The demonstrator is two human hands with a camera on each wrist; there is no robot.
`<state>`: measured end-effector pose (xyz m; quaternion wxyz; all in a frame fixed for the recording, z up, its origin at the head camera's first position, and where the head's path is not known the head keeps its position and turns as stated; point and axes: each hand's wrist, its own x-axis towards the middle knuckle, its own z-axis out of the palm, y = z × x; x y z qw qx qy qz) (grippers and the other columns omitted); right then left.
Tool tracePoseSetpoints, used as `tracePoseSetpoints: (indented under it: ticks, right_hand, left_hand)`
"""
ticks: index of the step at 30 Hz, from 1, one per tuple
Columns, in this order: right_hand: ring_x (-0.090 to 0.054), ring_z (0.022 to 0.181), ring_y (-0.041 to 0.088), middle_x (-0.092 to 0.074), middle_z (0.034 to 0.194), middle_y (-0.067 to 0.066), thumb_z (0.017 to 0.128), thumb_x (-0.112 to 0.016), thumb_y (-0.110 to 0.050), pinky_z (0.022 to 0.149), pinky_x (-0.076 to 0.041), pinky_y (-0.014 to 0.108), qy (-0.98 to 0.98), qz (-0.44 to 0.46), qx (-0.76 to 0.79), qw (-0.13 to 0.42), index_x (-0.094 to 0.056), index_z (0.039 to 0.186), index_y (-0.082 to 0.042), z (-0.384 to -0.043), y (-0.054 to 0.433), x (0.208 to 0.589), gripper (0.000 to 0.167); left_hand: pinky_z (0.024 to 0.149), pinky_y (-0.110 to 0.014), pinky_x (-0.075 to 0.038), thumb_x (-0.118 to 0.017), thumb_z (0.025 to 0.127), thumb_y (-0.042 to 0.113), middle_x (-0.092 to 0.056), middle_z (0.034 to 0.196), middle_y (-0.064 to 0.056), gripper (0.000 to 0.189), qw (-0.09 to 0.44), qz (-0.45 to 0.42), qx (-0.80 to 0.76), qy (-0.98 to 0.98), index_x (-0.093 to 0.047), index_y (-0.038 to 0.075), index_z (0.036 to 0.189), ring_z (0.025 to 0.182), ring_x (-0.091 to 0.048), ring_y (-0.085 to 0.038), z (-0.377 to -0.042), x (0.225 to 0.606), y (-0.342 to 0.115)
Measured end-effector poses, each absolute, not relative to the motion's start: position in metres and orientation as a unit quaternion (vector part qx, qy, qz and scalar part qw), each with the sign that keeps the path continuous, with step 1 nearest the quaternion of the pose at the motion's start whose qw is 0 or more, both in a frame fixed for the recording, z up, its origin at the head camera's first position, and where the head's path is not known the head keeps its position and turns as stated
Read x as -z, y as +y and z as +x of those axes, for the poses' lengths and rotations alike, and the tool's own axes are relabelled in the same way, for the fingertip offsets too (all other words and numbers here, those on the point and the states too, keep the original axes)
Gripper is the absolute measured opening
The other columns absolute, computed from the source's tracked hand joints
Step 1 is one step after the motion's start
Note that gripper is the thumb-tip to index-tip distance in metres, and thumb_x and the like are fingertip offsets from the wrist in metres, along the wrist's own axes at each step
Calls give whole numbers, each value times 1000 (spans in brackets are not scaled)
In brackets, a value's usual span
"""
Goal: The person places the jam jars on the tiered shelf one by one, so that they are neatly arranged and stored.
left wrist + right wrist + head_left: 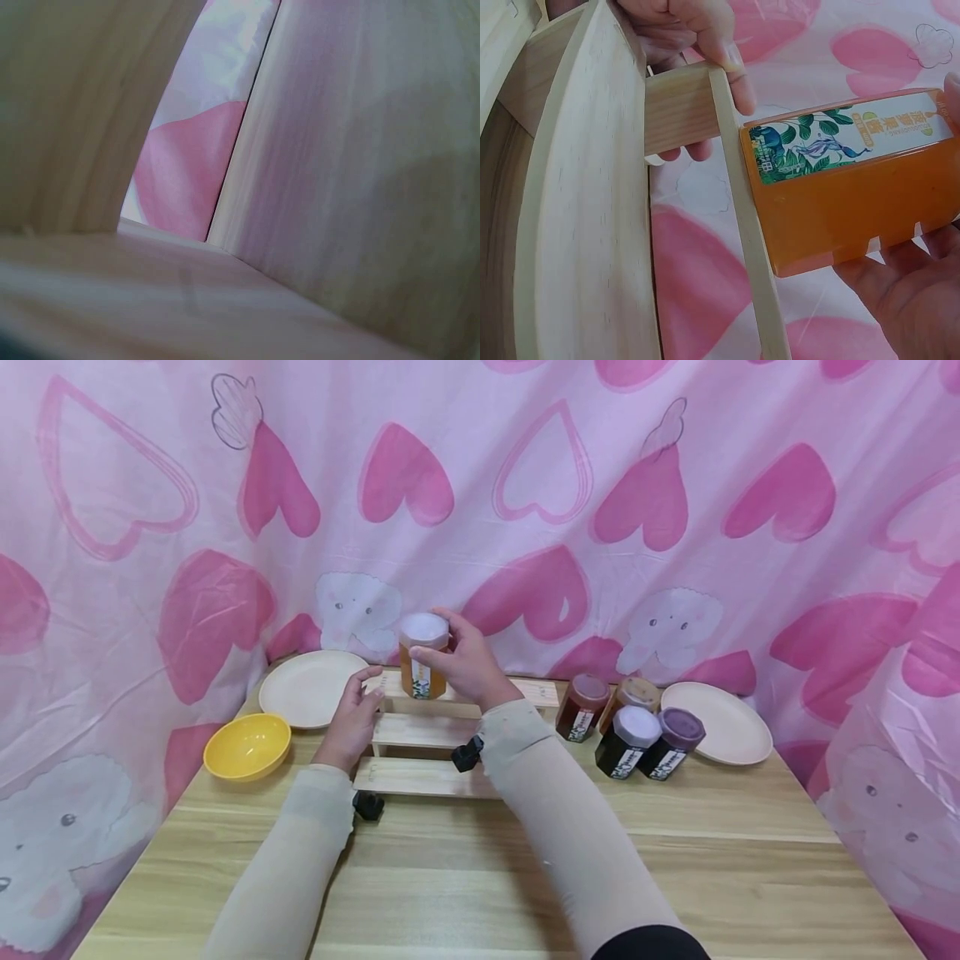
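Observation:
My right hand (476, 665) grips an orange jar (422, 675) with a white lid, fingers and thumb round its sides. The jar is upright at the left part of the top step of a three-step wooden rack (426, 731). In the right wrist view, the jar's base (769, 217) meets the top board (742, 187), and its label shows green leaves and a peacock. My left hand (354, 720) holds the rack's left end, its fingers showing on both sides of the end panel (681, 109). The left wrist view shows only rack boards (360, 187) and curtain.
Several hexagonal jars, including a dark red one (582, 708) and a purple-lidded one (672, 743), stand right of the rack. A beige plate (720, 724) lies behind them. At left are another beige plate (300, 689) and a yellow bowl (247, 747). A pink heart-patterned curtain (525, 468) hangs behind.

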<state>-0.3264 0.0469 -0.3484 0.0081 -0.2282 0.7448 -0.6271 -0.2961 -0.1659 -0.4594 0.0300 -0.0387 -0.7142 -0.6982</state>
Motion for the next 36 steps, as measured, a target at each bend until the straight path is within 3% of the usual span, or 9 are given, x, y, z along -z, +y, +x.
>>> tracePoseSetpoints:
  ticks: [10,14,17,24,30,36]
  right_hand:
    - [-62,123,22,-60,142,5,95,-81,-20,106,-53,42,747,-232,623,2,-51,153,-19,-327,35,347,65]
    - [-62,123,22,-59,143,5,95,-82,-20,107,-53,42,749,-225,624,2,-49,155,-19,-328,32,348,69]
    - [-61,124,23,-59,143,5,94,-82,-21,107,-53,41,751,-223,622,2,-49,155,-20,-330,29,349,70]
    - [-61,125,25,-57,144,6,95,-81,-20,108,-53,40,749,-230,622,5,-48,156,-18,-332,24,349,69]
    - [-60,127,24,-57,144,5,95,-82,-22,109,-52,41,749,-226,622,11,-48,156,-20,-331,24,348,70]
    - [-61,128,25,-58,145,6,95,-81,-20,109,-52,42,746,-225,627,10,-48,157,-20,-332,23,348,70]
  left_hand:
    - [122,-53,-29,-40,115,24,-11,175,4,47,30,-45,700,-712,-33,17,160,154,-23,-25,-295,458,-167]
    - [109,-41,-37,-40,115,24,-23,169,-1,47,28,-43,697,-715,-33,18,160,135,-38,-26,-295,458,-166]
    - [102,-37,-38,-40,115,24,-29,164,-5,47,28,-42,695,-718,-33,19,161,124,-41,-25,-295,458,-166]
    - [123,-56,-29,-40,114,25,-17,173,-2,47,24,-43,701,-711,-32,18,160,150,-27,-28,-295,459,-166]
    - [124,-58,-27,-41,114,26,-17,174,-1,46,25,-39,698,-715,-33,18,159,155,-23,-28,-294,459,-167]
    - [126,-59,-24,-40,115,23,-6,177,0,47,18,-36,700,-713,-32,17,161,159,-17,-28,-296,459,-168]
